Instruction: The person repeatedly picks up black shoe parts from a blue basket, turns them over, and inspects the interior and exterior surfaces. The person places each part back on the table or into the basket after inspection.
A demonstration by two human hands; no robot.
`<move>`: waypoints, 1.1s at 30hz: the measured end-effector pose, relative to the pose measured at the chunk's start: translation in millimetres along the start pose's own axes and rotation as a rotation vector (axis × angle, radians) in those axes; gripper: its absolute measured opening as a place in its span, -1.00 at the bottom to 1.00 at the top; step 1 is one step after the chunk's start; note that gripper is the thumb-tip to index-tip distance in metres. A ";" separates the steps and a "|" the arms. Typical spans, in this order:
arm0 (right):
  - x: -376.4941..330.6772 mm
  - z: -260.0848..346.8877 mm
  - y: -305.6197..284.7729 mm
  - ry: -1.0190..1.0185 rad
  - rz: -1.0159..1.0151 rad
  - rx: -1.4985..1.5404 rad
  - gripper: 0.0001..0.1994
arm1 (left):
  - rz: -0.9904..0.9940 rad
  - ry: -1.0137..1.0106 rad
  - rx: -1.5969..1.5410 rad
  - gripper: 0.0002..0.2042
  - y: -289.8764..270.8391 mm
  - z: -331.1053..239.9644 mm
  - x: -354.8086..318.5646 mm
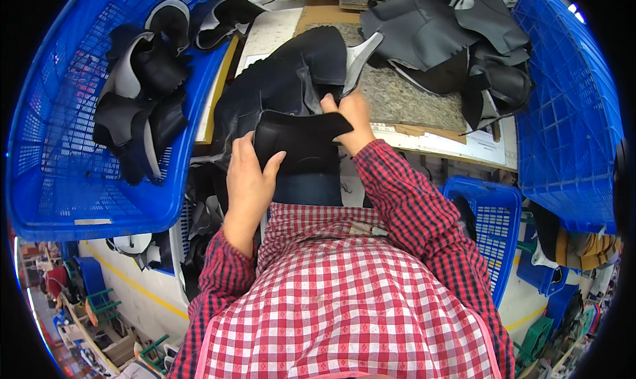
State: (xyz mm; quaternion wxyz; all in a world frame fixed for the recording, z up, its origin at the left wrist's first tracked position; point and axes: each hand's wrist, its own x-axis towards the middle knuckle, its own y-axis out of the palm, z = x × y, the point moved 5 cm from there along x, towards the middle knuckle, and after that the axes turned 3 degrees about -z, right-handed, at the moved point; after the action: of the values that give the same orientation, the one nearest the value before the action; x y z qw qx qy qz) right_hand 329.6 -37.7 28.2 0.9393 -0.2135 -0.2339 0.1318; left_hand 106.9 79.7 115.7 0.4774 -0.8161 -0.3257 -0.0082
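Observation:
A black shoe upper [301, 144] with a smooth dark face is held up between my two hands, just past the table's near edge. My left hand [250, 177] grips its left side, thumb in front and fingers mostly behind it. On its right side my right hand [356, 117] is closed, part of its grip hidden behind the upper. Directly beyond, more black uppers [285, 64] lie on the table, one showing a pale grey lining [362, 58] close to my right fingers.
To the left, a blue plastic crate [99, 230] contains several black uppers [142, 94]. Dark grey uppers [424, 31] are heaped at the back right around a grey stone-like slab [411, 104]. Another blue crate [563, 114] stands at the right, and a smaller one [500, 240] sits below table height.

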 end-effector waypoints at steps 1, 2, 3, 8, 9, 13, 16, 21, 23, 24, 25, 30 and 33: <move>-4.2 -4.3 0.4 0.047 -0.011 0.051 -0.38 | -0.104 0.096 0.046 -0.53 9.8 5.1 -6.3; -8.6 -1.6 -1.0 0.021 -0.038 0.120 -0.38 | -0.110 -0.045 -0.094 -0.54 20.6 19.3 -12.1; -10.2 1.1 -1.0 0.028 -0.024 0.116 -0.38 | -0.115 -0.146 -0.240 -0.55 31.6 27.9 -16.8; 24.4 18.3 -45.9 0.262 0.104 0.481 -0.38 | -0.145 -0.506 -0.658 -0.61 -33.6 43.9 -13.8; 51.4 21.3 -73.7 0.146 0.064 0.350 -0.42 | -0.313 -0.571 -0.669 -0.60 -70.0 47.5 -11.1; 143.9 9.9 -159.4 0.114 -0.110 0.496 -0.57 | -0.457 -0.202 -0.601 -0.28 -166.3 29.0 13.7; 150.5 24.9 -164.1 0.128 0.018 0.768 -0.45 | -0.325 0.131 -0.432 -0.25 -149.5 -0.6 30.0; 31.0 116.8 -155.0 -0.560 -0.283 0.100 -0.47 | -0.113 0.298 -0.384 -0.23 -66.7 -41.3 60.9; -13.8 144.7 -128.9 -0.899 0.014 -0.349 -0.55 | -0.043 0.374 -0.501 -0.19 -47.2 -59.9 63.5; -24.8 151.7 -126.8 -0.972 -0.089 -0.372 -0.64 | -0.003 0.371 -0.458 -0.17 -39.8 -66.9 63.2; -29.8 150.9 -131.8 -0.928 -0.073 -0.378 -0.68 | 0.013 0.381 -0.448 -0.15 -36.5 -72.5 62.9; -37.0 140.3 -134.7 -0.972 -0.032 -0.356 -0.78 | 0.066 0.383 -0.407 -0.14 -32.4 -83.3 53.8; -18.2 138.7 -149.4 -0.898 -0.142 -0.330 -0.83 | 0.064 0.432 -0.364 -0.15 -36.4 -83.5 45.8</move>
State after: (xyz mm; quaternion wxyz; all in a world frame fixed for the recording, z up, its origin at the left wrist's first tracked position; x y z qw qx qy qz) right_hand 267.3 -127.5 201.2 0.7056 -0.2650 -0.6483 0.1077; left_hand 148.1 50.3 204.2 0.3812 -0.8777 -0.1836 -0.2251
